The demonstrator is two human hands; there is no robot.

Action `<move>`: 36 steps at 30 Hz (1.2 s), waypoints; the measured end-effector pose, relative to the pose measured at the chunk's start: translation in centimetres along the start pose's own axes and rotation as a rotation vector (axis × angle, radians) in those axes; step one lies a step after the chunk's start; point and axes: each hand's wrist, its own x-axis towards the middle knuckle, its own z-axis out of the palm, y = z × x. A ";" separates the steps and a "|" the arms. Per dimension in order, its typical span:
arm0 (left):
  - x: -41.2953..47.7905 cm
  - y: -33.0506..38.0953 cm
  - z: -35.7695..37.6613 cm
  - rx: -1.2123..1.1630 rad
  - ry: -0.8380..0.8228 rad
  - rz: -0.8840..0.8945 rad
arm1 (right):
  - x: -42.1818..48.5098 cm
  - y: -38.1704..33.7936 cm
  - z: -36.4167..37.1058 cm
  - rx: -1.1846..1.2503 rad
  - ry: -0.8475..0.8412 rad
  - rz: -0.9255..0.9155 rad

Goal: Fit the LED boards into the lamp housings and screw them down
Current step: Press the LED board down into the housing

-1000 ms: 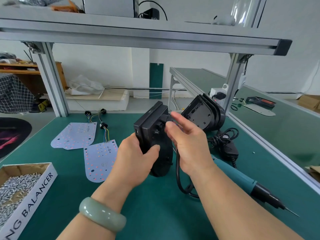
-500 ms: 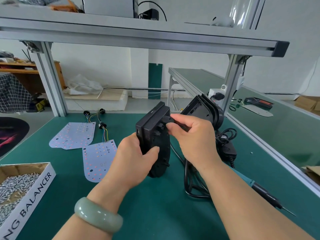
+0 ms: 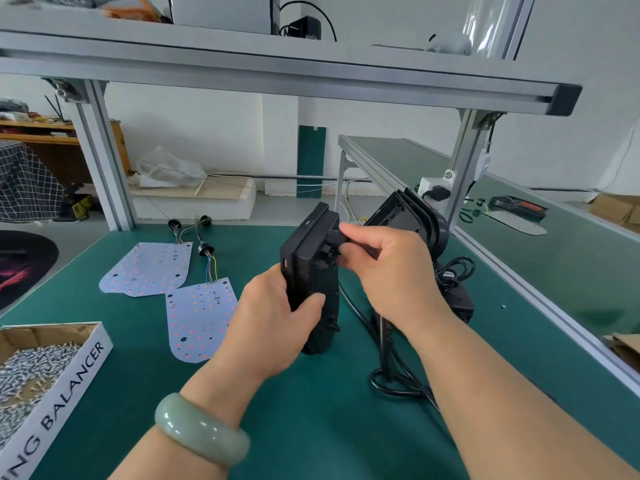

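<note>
Gripping lamp housing (image 3: 309,271) upright, left hand (image 3: 270,323) | right hand (image 3: 394,275) raised, fingers (image 3: 362,234) pinching its black fitting (image 3: 334,236)

The workbench (image 3: 311,427), topped with a dark green mat, carries two pale, round-ended boards dotted with LEDs at its left. The farther LED board (image 3: 147,270) and the nearer LED board (image 3: 201,318) both trail coloured wires. An open white cardboard box (image 3: 69,382) of small silver screws (image 3: 31,368) sits at the near left corner. A black plastic lamp housing (image 3: 308,268) stands on end mid-bench. Further right lie a looped black cable (image 3: 391,372), a black power adapter (image 3: 459,301) and a leaning stack of black housings (image 3: 405,216).
</note>
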 end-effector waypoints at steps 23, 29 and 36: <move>-1.3 1.6 0.5 0.180 -0.073 0.195 | 0.9 -1.8 -3.8 -0.902 -0.478 -0.142; -1.4 1.4 1.1 0.250 0.050 0.200 | -0.2 -1.4 -3.0 -0.171 -0.200 0.183; -1.7 1.6 1.6 0.229 0.007 0.235 | 1.0 -0.7 -2.0 0.262 -0.191 0.589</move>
